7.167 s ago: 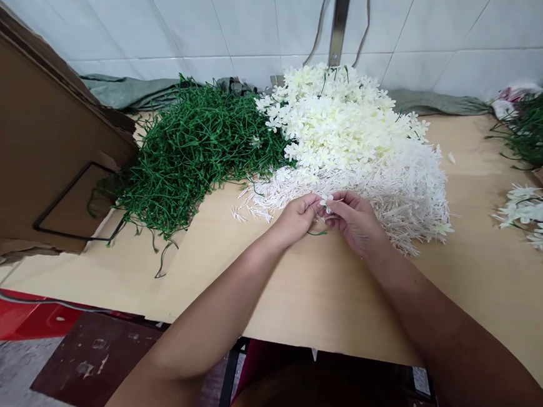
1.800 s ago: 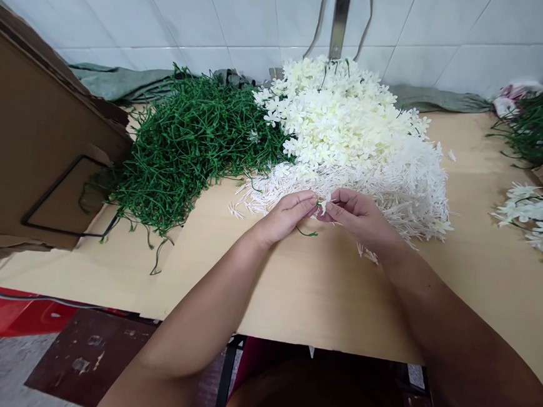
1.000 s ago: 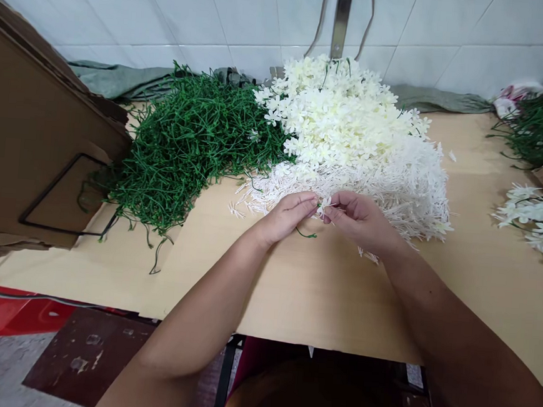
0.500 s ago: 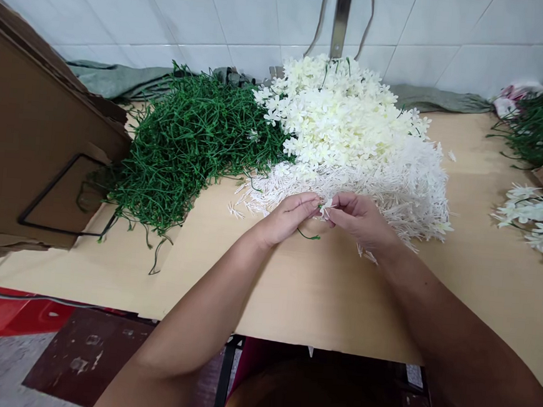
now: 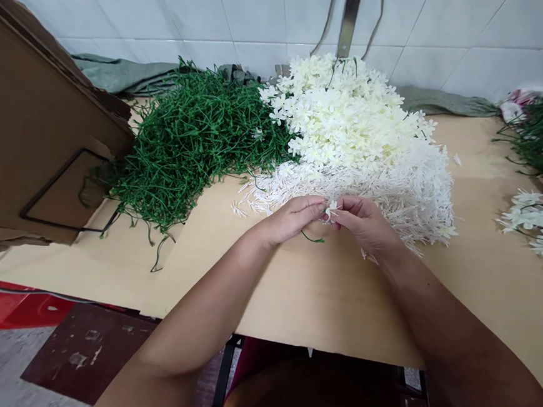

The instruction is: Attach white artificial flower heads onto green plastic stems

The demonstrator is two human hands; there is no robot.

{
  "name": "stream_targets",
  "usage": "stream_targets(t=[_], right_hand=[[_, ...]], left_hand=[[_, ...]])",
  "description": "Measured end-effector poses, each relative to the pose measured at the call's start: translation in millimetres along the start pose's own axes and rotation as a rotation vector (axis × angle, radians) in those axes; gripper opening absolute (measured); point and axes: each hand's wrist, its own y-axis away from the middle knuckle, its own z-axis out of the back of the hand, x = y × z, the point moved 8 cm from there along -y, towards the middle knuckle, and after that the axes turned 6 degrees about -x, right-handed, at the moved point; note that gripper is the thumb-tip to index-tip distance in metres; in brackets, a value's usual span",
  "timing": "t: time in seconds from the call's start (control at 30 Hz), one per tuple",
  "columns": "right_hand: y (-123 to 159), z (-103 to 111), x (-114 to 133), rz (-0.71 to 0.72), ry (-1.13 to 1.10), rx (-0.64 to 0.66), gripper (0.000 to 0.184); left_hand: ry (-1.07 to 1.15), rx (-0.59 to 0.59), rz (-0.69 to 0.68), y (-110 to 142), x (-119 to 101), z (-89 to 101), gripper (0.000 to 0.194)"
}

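Pale tiles (image 5: 258, 14) back a wood-toned counter (image 5: 315, 301), where the left hand (image 5: 295, 218) pinches a green stem (image 5: 314, 239) and the right hand (image 5: 361, 223) pinches a white flower (image 5: 331, 210) just before piled white stalks (image 5: 408, 192).

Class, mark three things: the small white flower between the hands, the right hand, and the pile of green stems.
Small white flower (image 5: 331, 209): head view, on its petals.
Right hand (image 5: 363, 222): head view, middle of the hand.
Pile of green stems (image 5: 199, 138): head view, middle of the heap.
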Motion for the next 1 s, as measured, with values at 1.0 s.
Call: stream_targets(t=[1.0], right_hand=[[-6.9,6.2,-14.0,-0.084,0.094,-0.085,0.021]], left_hand=[[-0.157,-0.085,0.067,-4.9,18.0,9.3,0.045]])
